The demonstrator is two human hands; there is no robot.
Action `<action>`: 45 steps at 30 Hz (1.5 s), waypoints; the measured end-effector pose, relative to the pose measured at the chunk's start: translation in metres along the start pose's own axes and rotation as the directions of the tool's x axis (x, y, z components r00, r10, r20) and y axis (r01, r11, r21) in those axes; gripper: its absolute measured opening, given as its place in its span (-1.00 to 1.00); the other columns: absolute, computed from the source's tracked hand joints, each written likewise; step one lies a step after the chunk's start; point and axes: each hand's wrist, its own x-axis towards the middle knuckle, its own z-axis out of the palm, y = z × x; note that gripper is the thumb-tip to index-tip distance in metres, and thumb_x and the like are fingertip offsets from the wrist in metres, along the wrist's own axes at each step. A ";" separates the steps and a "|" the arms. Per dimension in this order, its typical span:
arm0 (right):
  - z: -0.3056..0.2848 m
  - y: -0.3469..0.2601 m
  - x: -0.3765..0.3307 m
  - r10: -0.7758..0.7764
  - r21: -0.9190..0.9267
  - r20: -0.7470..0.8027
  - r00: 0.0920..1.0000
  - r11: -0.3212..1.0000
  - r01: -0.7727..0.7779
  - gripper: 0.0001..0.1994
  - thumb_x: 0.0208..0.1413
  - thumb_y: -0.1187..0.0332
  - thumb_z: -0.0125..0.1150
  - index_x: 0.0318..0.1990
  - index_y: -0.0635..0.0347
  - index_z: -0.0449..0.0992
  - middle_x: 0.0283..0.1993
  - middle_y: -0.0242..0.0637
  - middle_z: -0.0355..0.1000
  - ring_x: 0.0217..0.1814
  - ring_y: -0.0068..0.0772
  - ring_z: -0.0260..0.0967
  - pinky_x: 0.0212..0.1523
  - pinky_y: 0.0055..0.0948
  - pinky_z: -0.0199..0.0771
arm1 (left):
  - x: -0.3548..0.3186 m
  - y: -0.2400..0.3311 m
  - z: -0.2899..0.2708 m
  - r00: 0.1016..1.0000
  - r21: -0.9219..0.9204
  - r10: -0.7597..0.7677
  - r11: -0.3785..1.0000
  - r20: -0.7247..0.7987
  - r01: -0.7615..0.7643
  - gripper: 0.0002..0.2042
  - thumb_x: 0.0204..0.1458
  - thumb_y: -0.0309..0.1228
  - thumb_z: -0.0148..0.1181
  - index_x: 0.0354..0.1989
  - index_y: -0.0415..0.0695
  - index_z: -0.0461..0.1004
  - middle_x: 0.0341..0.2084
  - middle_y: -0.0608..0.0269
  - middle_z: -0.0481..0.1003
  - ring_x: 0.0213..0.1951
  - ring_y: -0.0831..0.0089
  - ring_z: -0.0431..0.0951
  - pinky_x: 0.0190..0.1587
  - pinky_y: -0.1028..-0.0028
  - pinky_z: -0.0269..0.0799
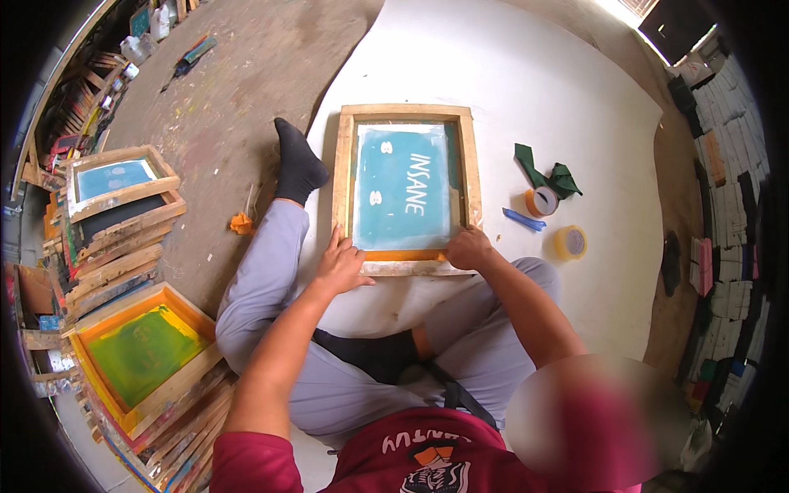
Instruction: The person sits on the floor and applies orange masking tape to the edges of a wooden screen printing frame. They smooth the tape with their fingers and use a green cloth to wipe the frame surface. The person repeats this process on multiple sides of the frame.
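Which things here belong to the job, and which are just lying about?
Part of the job:
wooden frame with blue screen, touched by left hand and right hand
probably orange tape roll, yellow tape roll

Apparently lying about:
stacked frames
orange scrap

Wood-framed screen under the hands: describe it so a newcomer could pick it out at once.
Find the large white sheet. On it lies a wood-framed screen, the left hand and right hand at its near corners. Unlike the stacked frames at left, it shows bold white lettering on teal.
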 end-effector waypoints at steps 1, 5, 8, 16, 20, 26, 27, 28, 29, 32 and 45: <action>0.001 -0.002 0.003 0.049 0.066 0.018 0.999 0.997 -0.050 -0.67 0.29 0.23 0.01 -0.12 0.16 0.71 -0.09 -0.07 0.66 -0.01 0.01 0.62 -0.01 0.00 0.61 | -0.004 -0.006 -0.002 0.999 -0.055 0.019 0.998 -0.038 -0.021 -0.43 0.03 0.05 0.43 0.07 -0.14 0.58 -0.01 0.05 0.59 0.20 0.02 0.45 0.52 -0.04 0.05; 0.007 -0.024 0.027 0.132 0.290 0.027 0.991 0.947 -0.134 -0.75 0.20 0.32 0.09 -0.18 0.17 0.70 -0.11 -0.02 0.65 -0.03 0.05 0.62 -0.02 -0.03 0.62 | -0.027 -0.032 0.043 0.633 -0.436 -0.546 0.833 -0.549 0.341 -0.66 0.28 -0.23 0.18 0.10 -0.18 0.61 -0.23 -0.02 0.60 0.01 -0.08 0.54 0.07 -0.06 0.41; 0.022 -0.044 0.052 0.144 0.413 -0.056 0.988 0.904 -0.109 -0.81 0.09 0.36 0.18 -0.26 0.23 0.68 -0.15 0.03 0.64 -0.04 0.12 0.61 0.01 0.00 0.62 | -0.038 -0.032 0.060 0.806 -0.549 -0.531 0.768 -0.262 0.328 -0.62 0.28 -0.27 0.18 0.16 -0.26 0.55 -0.27 -0.08 0.58 -0.15 -0.13 0.58 -0.08 0.02 0.51; -0.023 -0.143 0.132 0.175 0.575 0.033 0.984 0.802 -0.162 -0.67 0.09 0.15 0.38 -0.14 0.23 0.68 -0.09 0.01 0.64 0.03 0.06 0.61 0.03 -0.03 0.62 | -0.037 -0.026 0.072 0.780 -0.559 -0.545 0.767 -0.307 0.315 -0.64 0.32 -0.35 0.11 0.20 -0.27 0.52 -0.19 -0.05 0.55 -0.19 -0.10 0.59 -0.16 0.05 0.51; -0.032 -0.172 0.147 0.148 0.582 -0.073 0.986 0.810 -0.078 -0.58 0.07 0.01 0.42 -0.18 0.23 0.69 -0.16 0.00 0.66 -0.04 0.04 0.65 -0.02 -0.08 0.65 | -0.040 -0.029 0.074 0.785 -0.584 -0.561 0.741 -0.264 0.333 -0.65 0.31 -0.35 0.12 0.21 -0.22 0.52 -0.21 -0.05 0.55 -0.19 -0.11 0.58 -0.16 0.05 0.50; -0.005 -0.142 0.135 0.099 0.760 -0.210 0.973 0.642 0.099 -0.69 0.17 0.09 0.33 -0.04 0.01 0.73 -0.17 -0.15 0.67 -0.10 0.11 0.63 0.02 -0.02 0.62 | -0.035 -0.028 0.074 0.780 -0.631 -0.560 0.719 -0.281 0.289 -0.63 0.33 -0.29 0.13 0.21 -0.22 0.51 -0.15 -0.07 0.55 -0.10 -0.14 0.58 -0.08 0.03 0.52; -0.031 -0.136 0.114 0.194 0.752 -0.227 0.954 0.658 0.045 -0.78 0.19 0.26 0.31 -0.10 0.12 0.73 -0.13 -0.04 0.66 -0.06 0.11 0.61 0.03 -0.12 0.60 | -0.039 -0.029 0.073 0.787 -0.631 -0.572 0.704 -0.232 0.326 -0.59 0.32 -0.24 0.15 0.24 -0.22 0.49 -0.12 -0.08 0.54 -0.08 -0.14 0.58 -0.06 0.03 0.51; -0.029 -0.116 0.113 0.301 0.778 -0.236 0.924 0.628 -0.006 -0.79 0.18 0.27 0.32 -0.11 0.13 0.73 -0.12 -0.04 0.66 -0.05 0.11 0.60 0.03 -0.12 0.59 | -0.041 -0.028 0.073 0.792 -0.628 -0.583 0.689 -0.182 0.362 -0.54 0.30 -0.20 0.18 0.26 -0.22 0.46 -0.08 -0.09 0.53 -0.05 -0.14 0.57 -0.04 0.03 0.51; -0.028 -0.087 0.106 0.416 0.806 -0.244 0.876 0.590 -0.055 -0.79 0.18 0.28 0.33 -0.12 0.13 0.73 -0.12 -0.04 0.66 -0.03 0.10 0.60 0.03 -0.12 0.59 | -0.039 -0.021 0.068 0.785 -0.571 -0.572 0.737 -0.239 0.363 -0.50 0.29 -0.17 0.19 0.29 -0.23 0.44 -0.05 -0.09 0.52 -0.02 -0.14 0.56 -0.03 0.03 0.51; -0.021 -0.006 0.083 0.613 0.802 -0.392 0.685 0.593 -0.072 -0.80 0.16 0.30 0.35 -0.14 0.17 0.72 -0.12 -0.01 0.65 -0.02 0.10 0.59 0.02 -0.12 0.58 | -0.032 -0.011 0.076 0.742 -0.514 -0.587 0.768 -0.325 0.383 -0.41 0.24 -0.13 0.24 0.34 -0.24 0.37 -0.01 -0.13 0.50 0.00 -0.16 0.54 0.01 0.02 0.49; -0.001 0.243 -0.033 0.993 0.734 -0.110 -0.038 0.055 -0.677 -0.62 0.16 0.15 0.31 0.10 0.00 0.64 0.23 -0.11 0.46 0.35 0.14 0.32 0.27 0.02 0.48 | -0.025 -0.006 0.046 0.789 -0.579 -0.549 0.750 -0.277 0.319 -0.46 0.22 -0.32 0.28 0.32 -0.33 0.34 -0.10 -0.10 0.46 -0.15 -0.05 0.59 -0.11 0.11 0.54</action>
